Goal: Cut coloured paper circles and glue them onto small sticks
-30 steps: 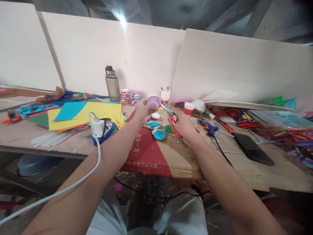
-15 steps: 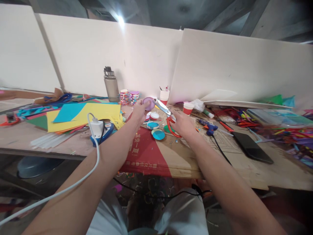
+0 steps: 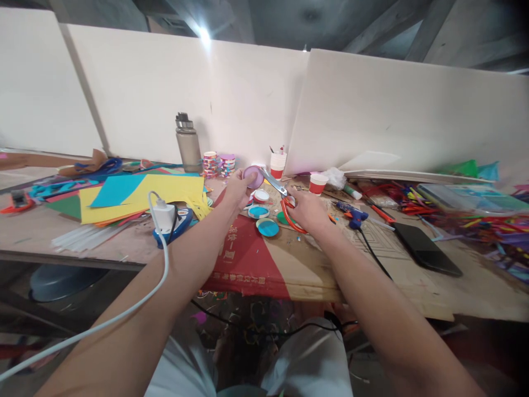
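Observation:
Between the thumb and fingers of my left hand (image 3: 240, 188) is a round purple disc (image 3: 253, 177), held up above the cardboard (image 3: 252, 253). My right hand (image 3: 308, 208) grips the orange handles of a pair of scissors (image 3: 276, 183). The blades point up and left, with their tips at the right edge of the disc. Below the hands lie a blue disc in a pale rim (image 3: 268, 227), another blue one (image 3: 258, 212), a white one (image 3: 260, 196) and a green disc (image 3: 285, 218) partly behind the scissors.
Stacked colourful rings (image 3: 210, 165) stand beside a bottle (image 3: 189, 144) at the back. Paper cups (image 3: 318, 184) are behind my right hand. A glue gun (image 3: 352, 214) and a phone (image 3: 425, 249) lie right. Left are coloured sheets (image 3: 165, 193) and a white cable (image 3: 165, 264) crossing my left arm.
The purple disc and my left hand have shifted very slightly right and down. The scissor blades look closer together at the disc's edge.

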Motion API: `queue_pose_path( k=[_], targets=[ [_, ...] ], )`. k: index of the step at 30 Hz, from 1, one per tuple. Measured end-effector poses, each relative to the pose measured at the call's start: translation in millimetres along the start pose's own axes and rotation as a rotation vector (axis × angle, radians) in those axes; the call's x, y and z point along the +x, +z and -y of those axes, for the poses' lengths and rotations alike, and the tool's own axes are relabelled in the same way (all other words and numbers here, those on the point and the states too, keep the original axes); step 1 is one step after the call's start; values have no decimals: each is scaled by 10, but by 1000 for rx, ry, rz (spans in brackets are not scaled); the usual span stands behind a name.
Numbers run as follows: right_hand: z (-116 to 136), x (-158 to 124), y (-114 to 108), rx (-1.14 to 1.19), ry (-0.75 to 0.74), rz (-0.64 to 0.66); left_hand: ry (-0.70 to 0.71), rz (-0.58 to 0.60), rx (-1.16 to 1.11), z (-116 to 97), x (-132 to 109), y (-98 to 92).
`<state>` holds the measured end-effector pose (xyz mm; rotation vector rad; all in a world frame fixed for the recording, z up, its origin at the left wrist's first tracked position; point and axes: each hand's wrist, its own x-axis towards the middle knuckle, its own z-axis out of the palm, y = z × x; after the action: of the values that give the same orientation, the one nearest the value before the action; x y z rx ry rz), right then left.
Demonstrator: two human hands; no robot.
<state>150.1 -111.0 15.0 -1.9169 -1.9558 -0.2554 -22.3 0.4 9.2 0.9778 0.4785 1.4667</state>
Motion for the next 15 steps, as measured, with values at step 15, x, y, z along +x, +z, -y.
queue_pose_path(
  k=[15],
  targets=[
    [0, -22, 5, 16, 5, -47, 34, -17, 18, -32, 53, -36]
  ],
)
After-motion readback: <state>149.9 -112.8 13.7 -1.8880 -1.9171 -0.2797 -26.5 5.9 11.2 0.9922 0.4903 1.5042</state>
